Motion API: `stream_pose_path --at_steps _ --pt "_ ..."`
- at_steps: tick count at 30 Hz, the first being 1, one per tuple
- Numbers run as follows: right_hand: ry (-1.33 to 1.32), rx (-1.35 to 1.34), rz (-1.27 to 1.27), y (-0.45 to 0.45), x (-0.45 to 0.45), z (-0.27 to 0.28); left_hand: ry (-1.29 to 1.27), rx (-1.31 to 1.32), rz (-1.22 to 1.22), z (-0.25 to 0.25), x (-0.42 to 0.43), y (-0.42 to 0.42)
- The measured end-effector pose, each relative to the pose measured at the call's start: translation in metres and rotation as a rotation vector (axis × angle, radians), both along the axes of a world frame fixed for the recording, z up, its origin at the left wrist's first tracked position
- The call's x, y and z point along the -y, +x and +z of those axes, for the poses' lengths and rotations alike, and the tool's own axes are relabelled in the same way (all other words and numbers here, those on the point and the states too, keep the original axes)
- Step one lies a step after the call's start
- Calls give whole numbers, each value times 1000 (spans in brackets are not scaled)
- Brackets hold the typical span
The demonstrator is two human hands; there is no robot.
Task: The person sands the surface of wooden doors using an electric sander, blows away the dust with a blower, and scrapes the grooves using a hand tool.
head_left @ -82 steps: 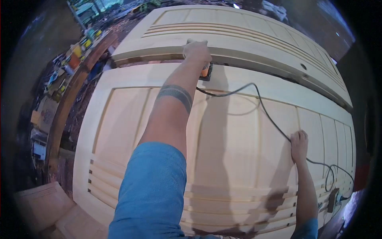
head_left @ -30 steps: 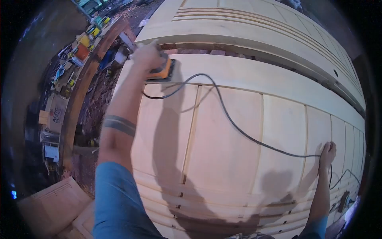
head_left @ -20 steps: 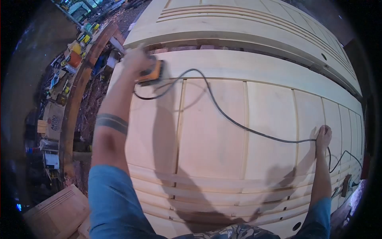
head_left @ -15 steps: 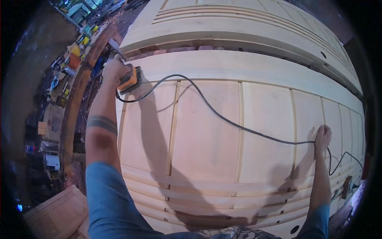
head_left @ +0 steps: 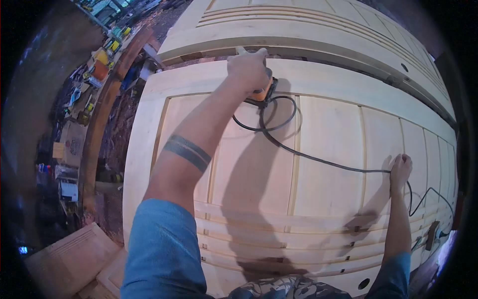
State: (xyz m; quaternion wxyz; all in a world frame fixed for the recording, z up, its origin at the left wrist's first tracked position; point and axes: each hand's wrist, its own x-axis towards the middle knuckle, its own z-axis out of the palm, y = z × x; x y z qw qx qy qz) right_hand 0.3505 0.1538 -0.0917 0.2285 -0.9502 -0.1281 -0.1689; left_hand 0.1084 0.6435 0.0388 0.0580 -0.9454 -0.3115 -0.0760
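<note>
My left hand (head_left: 248, 70) is wrapped round an orange and black power sander (head_left: 263, 93), which rests on the far rail of a pale wooden door (head_left: 254, 159). From the sander a black cord (head_left: 323, 161) loops once and runs right across the door panels. My right hand (head_left: 401, 171) pinches this cord above the panels on the right. Beyond the sander, a narrow gap separates this door from a second pale door (head_left: 279, 30). Part of the sander is hidden under my left hand.
A brown wooden beam (head_left: 99, 127) curves along the left, beside bottles, boxes and an orange container (head_left: 101, 70). Smaller wooden panels (head_left: 69, 254) lie at the lower left. On the door's right end sits a small wooden block (head_left: 431, 236) by the cord's plug.
The sander first travelled left along the far rail to the door's corner, then back right with my left hand. The cord now has a loop beside it. My right hand keeps its grip.
</note>
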Motion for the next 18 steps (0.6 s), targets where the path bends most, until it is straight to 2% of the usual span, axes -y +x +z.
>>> stream_pose_path --at_steps 1,5,7,9,12,15,17,18 --pt "-3 13 11 -1 1 -1 -101 -30 16 2 -17 -5" --pt "99 -31 -5 1 3 -2 -131 -42 299 2 -100 -50" --pt "176 -24 59 11 16 -18 -225 38 490 9 -128 -74" --pt "226 -14 76 24 22 -21 -112 23 719 2 -164 -93" --pt "241 -5 53 23 15 -21 -28 -15 658 -7 -179 -105" --pt "264 -47 58 14 12 -14 -146 -27 404 -13 -161 -72" --pt "330 -156 32 10 8 -5 -107 -75 316 1 -112 -40" --pt "279 -85 44 14 13 -12 -93 -98 261 7 -81 -21"
